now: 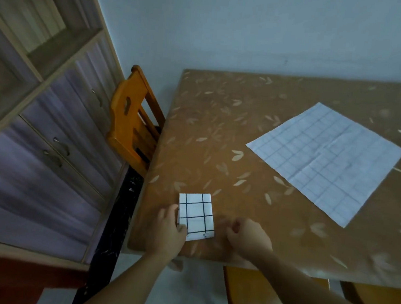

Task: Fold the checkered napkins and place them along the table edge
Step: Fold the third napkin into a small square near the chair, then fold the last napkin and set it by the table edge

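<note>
At the bottom of the view, two orange seats (250,297) sit tucked under the near edge of the desk (256,132), over pale floor (179,291). The desk carries a glossy brown cover printed with pale leaves, and its near-left corner is rounded.

Just inside that corner, at about 7 o'clock on the desk, lies the folded napkin (197,215): a small upright white rectangle with bold black grid lines, edges neat, flat on the cover. The left hand (168,229) rests against its left side, with the thumb lying over the lower-left corner; the fingers look only loosely bent, and whether they pinch the cloth cannot be told. The right hand (248,236) hovers at 3 o'clock of the napkin, near but apart from it, fingers loosely curled around nothing and blurred.

Farther in, toward 2 o'clock, a second napkin (326,159) lies spread open, turned like a diamond, its grid faint and grey, with fold creases crossing it. It is well apart from the folded one.

At the desk's left end, at 9 o'clock, an orange wooden chair (130,120) stands pushed in. Beyond it, at left, runs a cabinet (53,121) with purplish doors, metal handles and wood-toned frames. A plain pale wall (252,28) closes the far side.
</note>
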